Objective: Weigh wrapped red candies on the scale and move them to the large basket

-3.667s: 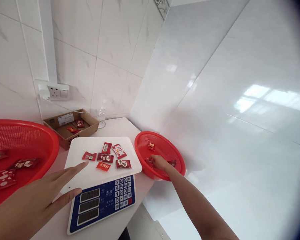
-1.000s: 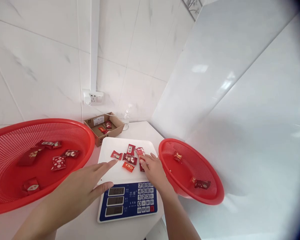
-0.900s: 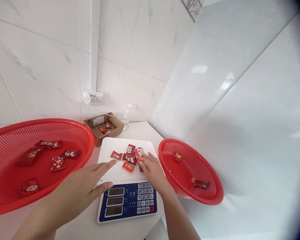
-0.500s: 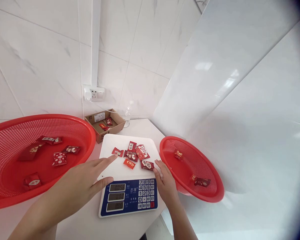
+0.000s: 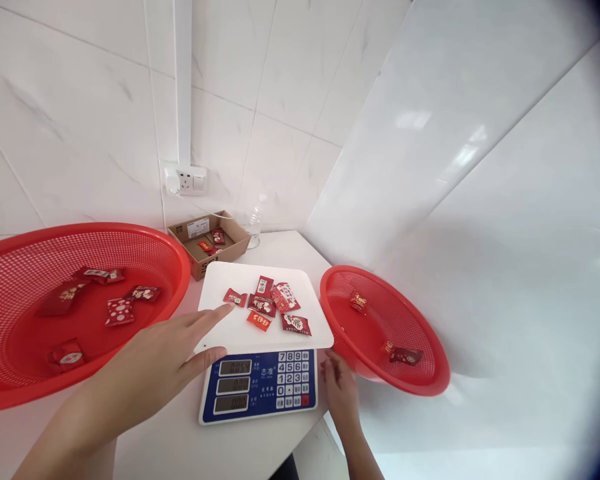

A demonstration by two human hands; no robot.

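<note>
A blue-faced digital scale (image 5: 258, 387) with a white weighing tray (image 5: 300, 280) stands between two red baskets. Several red candy packets (image 5: 267, 307) lie on the tray. My left hand (image 5: 160, 363) rests open, its forefinger stretched onto the tray's left edge and its thumb by the tray's front corner. My right hand (image 5: 341, 392) lies at the scale's right side, under the rim of the small red basket (image 5: 433, 390), fingers loosely extended and holding nothing.
A large red basket (image 5: 177, 257) at left holds several packets. The small basket holds a few packets (image 5: 405, 355). Behind stand a cardboard box (image 5: 230, 250) with packets, a clear bottle (image 5: 254, 223) and a wall socket (image 5: 186, 180). The counter edge runs just right of the scale.
My right hand has drawn back from the packets on the tray to the scale's right side, leaving the packets spread out. The left hand has stayed in place.
</note>
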